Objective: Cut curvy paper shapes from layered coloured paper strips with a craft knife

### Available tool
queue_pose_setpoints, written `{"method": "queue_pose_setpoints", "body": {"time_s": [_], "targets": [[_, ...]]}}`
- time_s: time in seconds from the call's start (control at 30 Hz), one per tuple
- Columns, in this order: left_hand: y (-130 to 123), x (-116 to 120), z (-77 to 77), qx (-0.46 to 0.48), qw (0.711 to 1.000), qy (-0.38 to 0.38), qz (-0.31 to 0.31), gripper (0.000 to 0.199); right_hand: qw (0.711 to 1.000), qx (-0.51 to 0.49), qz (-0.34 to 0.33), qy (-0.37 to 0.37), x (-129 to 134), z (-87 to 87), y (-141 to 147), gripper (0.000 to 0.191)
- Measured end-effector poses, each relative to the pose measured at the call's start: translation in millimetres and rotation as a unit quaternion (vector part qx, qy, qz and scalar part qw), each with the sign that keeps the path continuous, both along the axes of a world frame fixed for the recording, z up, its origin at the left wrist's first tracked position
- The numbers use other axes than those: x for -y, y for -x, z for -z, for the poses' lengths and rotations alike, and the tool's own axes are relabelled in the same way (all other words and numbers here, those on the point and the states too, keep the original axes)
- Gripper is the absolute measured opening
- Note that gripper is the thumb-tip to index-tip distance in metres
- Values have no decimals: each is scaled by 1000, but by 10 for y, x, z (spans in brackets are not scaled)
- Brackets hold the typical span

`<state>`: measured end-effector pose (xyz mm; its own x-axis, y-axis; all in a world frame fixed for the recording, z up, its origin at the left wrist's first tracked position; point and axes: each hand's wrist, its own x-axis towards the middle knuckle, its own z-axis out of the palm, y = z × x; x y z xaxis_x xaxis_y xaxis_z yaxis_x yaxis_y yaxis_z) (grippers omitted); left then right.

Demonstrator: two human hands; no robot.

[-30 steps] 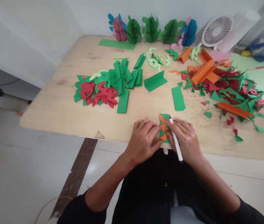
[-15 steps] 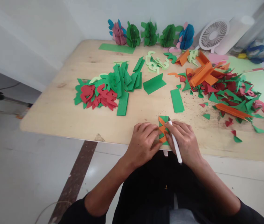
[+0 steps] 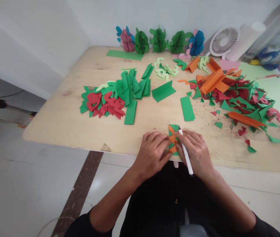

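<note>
An orange cut-out shape (image 3: 173, 140) lies on a green paper strip (image 3: 176, 126) at the table's front edge. My left hand (image 3: 153, 150) presses the left side of the strip and the shape with bent fingertips. In my right hand (image 3: 196, 148) is a white pen (image 3: 186, 154), held between the fingers, its dark tip near the strip's top right corner. Fingers of my right hand also touch the right side of the paper. Beyond my hands lie a green rectangle (image 3: 187, 108) and a folded green piece (image 3: 163, 91).
Red cut-outs (image 3: 109, 104) and green cut-outs (image 3: 130, 86) are piled at the left. Orange folded paper (image 3: 212, 80) and scraps (image 3: 243, 98) cover the right. Paper figures (image 3: 159, 40), a white fan (image 3: 224, 41) and a white roll (image 3: 246, 41) stand at the back.
The view has shifted slightly, so the table's contents appear a little lower. My hands, the pen and the paper keep nearly the same arrangement.
</note>
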<state>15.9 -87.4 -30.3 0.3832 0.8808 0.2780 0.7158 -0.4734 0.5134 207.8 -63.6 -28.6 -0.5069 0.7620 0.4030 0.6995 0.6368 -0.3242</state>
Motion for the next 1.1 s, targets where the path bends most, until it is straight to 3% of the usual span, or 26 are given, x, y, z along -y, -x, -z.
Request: {"method": "queue_pose_setpoints", "body": {"time_s": [1.1], "targets": [[-2,-14,-36,-17,1000,3,15,27,998,53,-6,-14,-4,14,0,30]]}}
